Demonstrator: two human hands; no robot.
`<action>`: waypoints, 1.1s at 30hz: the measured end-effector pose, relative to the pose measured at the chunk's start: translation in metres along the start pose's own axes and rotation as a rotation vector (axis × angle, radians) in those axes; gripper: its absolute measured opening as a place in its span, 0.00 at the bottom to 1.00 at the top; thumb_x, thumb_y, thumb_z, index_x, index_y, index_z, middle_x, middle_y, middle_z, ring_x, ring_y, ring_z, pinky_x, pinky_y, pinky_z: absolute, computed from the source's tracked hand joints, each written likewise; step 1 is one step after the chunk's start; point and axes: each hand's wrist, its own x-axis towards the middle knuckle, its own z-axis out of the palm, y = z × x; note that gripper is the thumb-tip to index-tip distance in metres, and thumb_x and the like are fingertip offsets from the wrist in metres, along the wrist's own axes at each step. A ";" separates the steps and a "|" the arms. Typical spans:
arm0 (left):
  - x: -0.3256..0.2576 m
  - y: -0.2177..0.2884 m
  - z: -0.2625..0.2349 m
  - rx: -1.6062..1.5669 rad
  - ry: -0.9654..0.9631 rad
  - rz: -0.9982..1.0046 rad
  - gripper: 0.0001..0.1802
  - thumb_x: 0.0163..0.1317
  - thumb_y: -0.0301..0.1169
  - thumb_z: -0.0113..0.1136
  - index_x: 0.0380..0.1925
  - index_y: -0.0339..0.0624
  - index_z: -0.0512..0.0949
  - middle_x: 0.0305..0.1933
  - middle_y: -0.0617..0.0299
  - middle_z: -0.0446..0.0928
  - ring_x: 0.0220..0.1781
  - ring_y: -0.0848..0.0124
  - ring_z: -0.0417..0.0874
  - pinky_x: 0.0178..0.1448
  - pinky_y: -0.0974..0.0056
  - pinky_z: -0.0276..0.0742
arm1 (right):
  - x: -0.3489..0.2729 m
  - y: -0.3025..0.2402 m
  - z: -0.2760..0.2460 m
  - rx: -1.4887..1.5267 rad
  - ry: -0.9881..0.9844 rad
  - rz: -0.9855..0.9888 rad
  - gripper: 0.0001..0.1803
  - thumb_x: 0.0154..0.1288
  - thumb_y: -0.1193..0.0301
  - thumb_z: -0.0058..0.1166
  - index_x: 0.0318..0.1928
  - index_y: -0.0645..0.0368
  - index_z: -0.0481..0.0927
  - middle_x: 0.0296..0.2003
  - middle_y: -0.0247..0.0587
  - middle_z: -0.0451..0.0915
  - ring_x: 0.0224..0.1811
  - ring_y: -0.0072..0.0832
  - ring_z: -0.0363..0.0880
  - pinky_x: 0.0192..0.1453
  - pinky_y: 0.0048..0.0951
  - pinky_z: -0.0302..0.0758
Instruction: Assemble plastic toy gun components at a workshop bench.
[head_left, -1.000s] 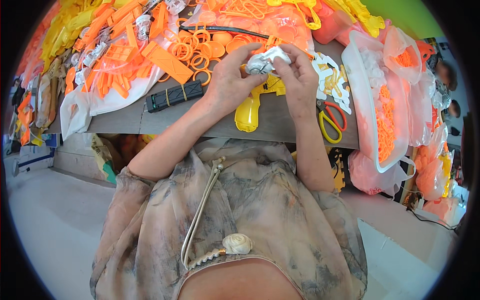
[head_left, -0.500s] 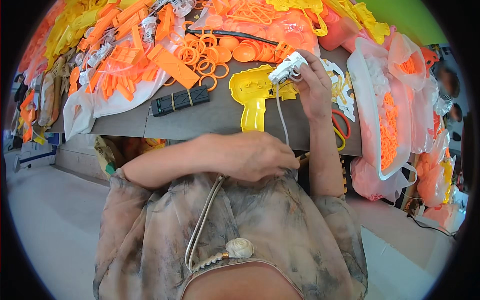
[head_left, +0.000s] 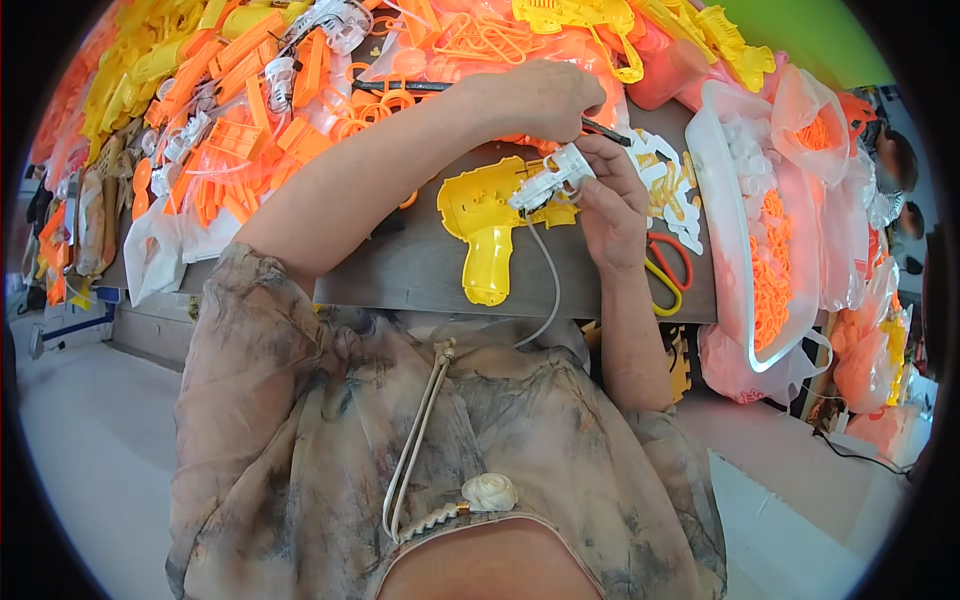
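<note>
Bright and even throughout, daylight-like, with no single source in view. Only soft, short shadows under the yellow toy-gun shell and along the dark table edge. Mild glare on the clear plastic bags at right, whites there close to blown out. Strong fisheye bending toward the rim, the table edge curved, black vignette in all corners. Sharp enough at centre; softer and smeared near the edges, perhaps slight motion blur on the left hand.
</note>
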 end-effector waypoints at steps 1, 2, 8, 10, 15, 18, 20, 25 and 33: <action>-0.001 -0.001 0.002 -0.009 0.059 0.011 0.18 0.53 0.29 0.59 0.46 0.41 0.77 0.42 0.53 0.80 0.46 0.57 0.81 0.49 0.56 0.75 | 0.000 0.000 -0.001 -0.009 0.009 0.008 0.24 0.59 0.75 0.49 0.57 0.69 0.66 0.49 0.47 0.75 0.52 0.31 0.75 0.57 0.31 0.71; -0.002 -0.003 0.004 -0.017 0.118 0.020 0.16 0.55 0.30 0.59 0.45 0.40 0.76 0.38 0.52 0.80 0.42 0.57 0.82 0.44 0.55 0.76 | 0.000 0.000 -0.001 -0.017 0.016 0.016 0.24 0.59 0.75 0.49 0.57 0.69 0.67 0.50 0.47 0.75 0.52 0.31 0.75 0.57 0.31 0.70; -0.036 -0.030 -0.010 -0.288 0.309 -0.118 0.16 0.52 0.29 0.57 0.43 0.40 0.77 0.40 0.51 0.80 0.44 0.56 0.81 0.46 0.56 0.75 | 0.000 0.001 -0.005 -0.002 0.012 0.008 0.24 0.59 0.74 0.50 0.56 0.69 0.67 0.49 0.46 0.75 0.52 0.30 0.75 0.58 0.30 0.70; -0.038 -0.028 -0.007 -0.259 0.269 -0.107 0.16 0.51 0.30 0.58 0.42 0.40 0.77 0.40 0.51 0.80 0.44 0.56 0.81 0.46 0.56 0.75 | 0.000 0.003 -0.005 0.001 0.002 0.013 0.24 0.59 0.75 0.50 0.57 0.69 0.67 0.50 0.46 0.75 0.52 0.30 0.75 0.58 0.30 0.70; -0.025 -0.009 -0.002 -0.112 0.104 -0.022 0.17 0.49 0.32 0.62 0.41 0.40 0.77 0.39 0.50 0.80 0.44 0.56 0.81 0.45 0.56 0.75 | 0.001 0.004 -0.002 0.008 -0.008 0.037 0.25 0.58 0.75 0.50 0.57 0.69 0.67 0.50 0.46 0.75 0.52 0.31 0.76 0.58 0.30 0.71; -0.017 -0.007 -0.001 -0.005 0.047 0.005 0.19 0.47 0.33 0.65 0.41 0.39 0.77 0.40 0.49 0.80 0.44 0.55 0.81 0.45 0.55 0.75 | 0.000 0.005 -0.001 0.033 -0.016 0.028 0.25 0.58 0.76 0.51 0.57 0.69 0.67 0.50 0.46 0.75 0.53 0.30 0.76 0.58 0.30 0.71; -0.023 -0.006 -0.005 0.013 0.065 -0.072 0.22 0.46 0.34 0.65 0.42 0.37 0.77 0.40 0.50 0.80 0.44 0.54 0.81 0.46 0.56 0.75 | -0.001 0.005 -0.001 0.028 0.013 0.041 0.25 0.58 0.76 0.51 0.57 0.69 0.67 0.50 0.47 0.75 0.53 0.30 0.76 0.58 0.30 0.71; -0.074 -0.023 -0.010 -0.509 0.379 -0.217 0.23 0.48 0.31 0.65 0.45 0.32 0.76 0.38 0.51 0.80 0.41 0.64 0.83 0.40 0.61 0.78 | -0.001 0.001 0.002 -0.034 0.054 0.001 0.26 0.60 0.77 0.48 0.60 0.70 0.66 0.52 0.48 0.75 0.52 0.30 0.76 0.57 0.30 0.72; -0.151 -0.011 0.021 -1.439 0.542 -0.457 0.19 0.53 0.26 0.62 0.45 0.27 0.75 0.38 0.52 0.80 0.34 0.67 0.83 0.35 0.68 0.82 | -0.002 -0.007 0.011 0.015 0.137 0.107 0.23 0.63 0.78 0.47 0.60 0.67 0.68 0.47 0.42 0.77 0.48 0.23 0.76 0.51 0.26 0.74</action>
